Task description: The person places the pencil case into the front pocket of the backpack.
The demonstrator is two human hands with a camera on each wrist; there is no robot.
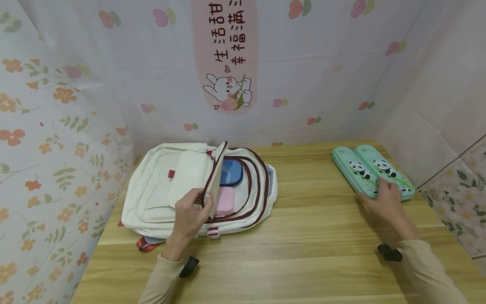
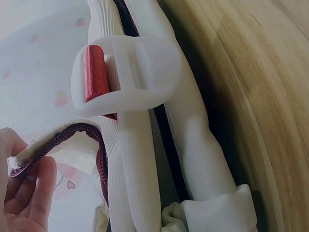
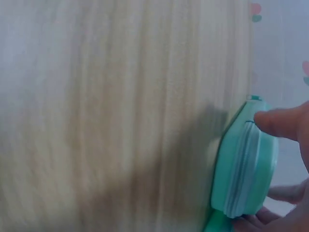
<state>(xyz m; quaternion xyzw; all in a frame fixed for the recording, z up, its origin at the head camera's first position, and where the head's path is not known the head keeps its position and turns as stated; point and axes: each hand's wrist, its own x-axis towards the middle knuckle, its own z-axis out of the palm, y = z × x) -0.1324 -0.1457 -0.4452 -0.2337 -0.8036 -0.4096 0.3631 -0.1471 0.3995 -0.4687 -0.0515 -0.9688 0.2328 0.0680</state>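
Note:
A cream backpack (image 1: 153, 177) with dark red zippers lies on the table, its front compartment unzipped. My left hand (image 1: 191, 215) pinches the zippered edge of the front flap (image 1: 215, 179) and holds it raised. That zippered edge (image 2: 84, 126) also shows in the left wrist view. Inside lie a blue case (image 1: 231, 173) and a pink box (image 1: 225, 200), both partly hidden by the flap. To the right, my right hand (image 1: 385, 202) grips the left green panda pencil case (image 1: 351, 164), thumb (image 3: 277, 123) on its near side. A second panda pencil case (image 1: 372, 155) lies alongside it.
The wooden table (image 1: 303, 240) stretches between backpack and pencil cases. A patterned cloth (image 1: 303, 76) hangs behind and at both sides. A white buckle (image 2: 154, 67) sits on the backpack's near side, and a red strap (image 1: 148, 245) sticks out at the lower left.

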